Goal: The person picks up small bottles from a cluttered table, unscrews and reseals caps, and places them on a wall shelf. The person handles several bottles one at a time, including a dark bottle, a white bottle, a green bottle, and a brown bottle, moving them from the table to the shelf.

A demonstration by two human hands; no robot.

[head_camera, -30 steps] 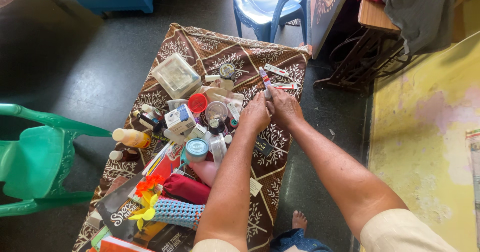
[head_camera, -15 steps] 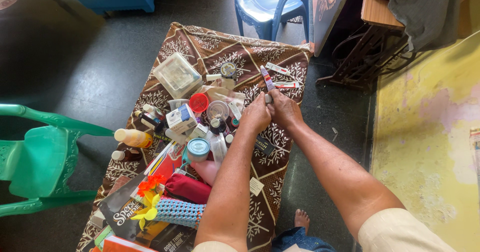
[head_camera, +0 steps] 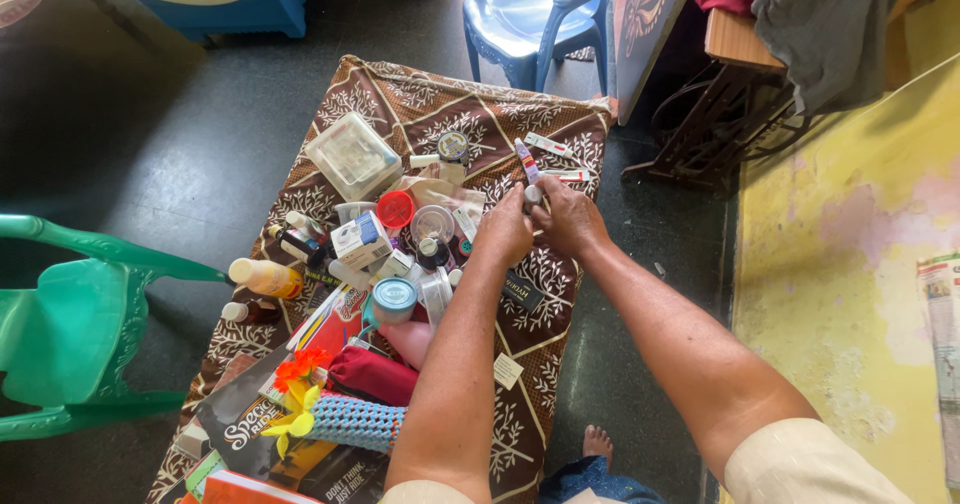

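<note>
Nearest us lie a crocheted blue pouch (head_camera: 355, 422) and a maroon purse (head_camera: 372, 375) on the brown patterned cloth (head_camera: 535, 309). Farther out, our left hand (head_camera: 505, 232) and right hand (head_camera: 570, 220) together grip a small ointment tube (head_camera: 527, 167), its tip raised above the cloth's far end.

White-blue carton (head_camera: 360, 239) beside red lid (head_camera: 395, 207).

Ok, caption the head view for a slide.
Both hands, left hand and right hand, hold a small tube above a cluttered patterned cloth.

Small white-and-red tube (head_camera: 526, 167), tilted upward, capped end down.
</note>
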